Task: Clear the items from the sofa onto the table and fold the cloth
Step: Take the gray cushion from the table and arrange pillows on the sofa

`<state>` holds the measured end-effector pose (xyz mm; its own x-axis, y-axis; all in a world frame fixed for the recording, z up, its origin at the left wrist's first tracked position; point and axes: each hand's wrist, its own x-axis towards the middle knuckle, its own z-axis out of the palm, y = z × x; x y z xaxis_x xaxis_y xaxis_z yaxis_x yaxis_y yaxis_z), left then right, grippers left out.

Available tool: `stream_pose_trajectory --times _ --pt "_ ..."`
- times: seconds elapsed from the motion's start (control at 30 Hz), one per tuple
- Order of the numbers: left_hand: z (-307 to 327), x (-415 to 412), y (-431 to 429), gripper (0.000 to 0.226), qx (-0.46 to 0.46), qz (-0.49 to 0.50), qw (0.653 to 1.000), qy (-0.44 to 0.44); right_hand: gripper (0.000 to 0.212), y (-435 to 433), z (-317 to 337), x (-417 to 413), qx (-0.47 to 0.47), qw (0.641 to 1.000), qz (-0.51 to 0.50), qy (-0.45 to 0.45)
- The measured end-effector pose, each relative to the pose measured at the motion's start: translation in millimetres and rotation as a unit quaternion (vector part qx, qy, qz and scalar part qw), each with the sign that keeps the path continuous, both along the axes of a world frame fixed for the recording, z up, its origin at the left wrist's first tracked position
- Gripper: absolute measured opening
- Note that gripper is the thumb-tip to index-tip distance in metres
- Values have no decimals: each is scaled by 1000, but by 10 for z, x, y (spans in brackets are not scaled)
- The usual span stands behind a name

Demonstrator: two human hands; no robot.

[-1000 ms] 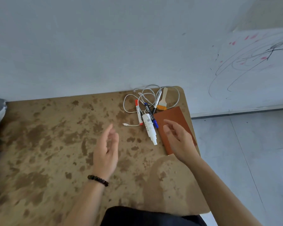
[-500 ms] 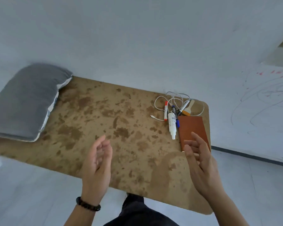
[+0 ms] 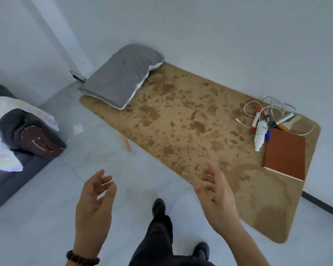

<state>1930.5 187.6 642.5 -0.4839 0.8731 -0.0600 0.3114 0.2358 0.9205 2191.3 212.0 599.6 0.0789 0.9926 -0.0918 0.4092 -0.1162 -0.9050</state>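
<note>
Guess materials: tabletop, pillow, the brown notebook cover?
Table: looks like cork or a speckled wood composite, matte; tan with dark blotches, no glare.
Pillow: woven grey fabric, soft; it sags and creases, with white lining at the seam.
Notebook: cover probably leatherette or coated card, smooth reddish-brown; pale page edges show.

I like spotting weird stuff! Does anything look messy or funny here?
Yes. The grey pillow sticks out past the table's far corner, the white cable lies tangled among the markers, and a white cloth hangs crumpled over the sofa arm. Nothing looks spilled or broken.
</note>
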Motion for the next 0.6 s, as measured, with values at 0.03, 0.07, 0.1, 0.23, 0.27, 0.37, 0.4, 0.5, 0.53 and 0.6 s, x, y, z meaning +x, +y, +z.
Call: stream_pose_trajectory --times 0.03,0.07,0.1,0.23,0.27,0.37,0.4,0.5,0.53,0.6 --pt "-10 -106 -8 36 -1 15 1000 -7 57 52 13 -103 2 1000 12 -5" --pt "-24 -212 0 36 -1 24 1000 -15 60 119 15 -205 2 1000 19 -12" --pt "-56 -321 23 37 -3 31 999 -20 61 197 12 -310 0 1000 24 -18" --pt "-191 -788 224 39 1 46 998 -35 60 557 -47 -826 -7 998 44 -33" --pt "-233 -933 309 39 -2 49 998 -40 60 672 -70 -986 -11 998 52 -41" --pt "-323 -1426 632 39 -14 52 997 -57 62 1065 -112 -1531 -36 995 65 -60" --pt "-320 -1600 762 38 -12 51 997 -57 63 1212 -109 -1722 -39 995 69 -65" --pt "-251 -2086 1207 37 -7 40 998 -48 64 1705 -8 -2265 -25 994 86 -66" --pt "-203 -2233 1367 37 -5 33 998 -46 64 1866 48 -2433 -16 994 88 -63" --pt "-102 -2498 1700 38 0 12 999 -36 61 2160 172 -2725 7 995 77 -56"
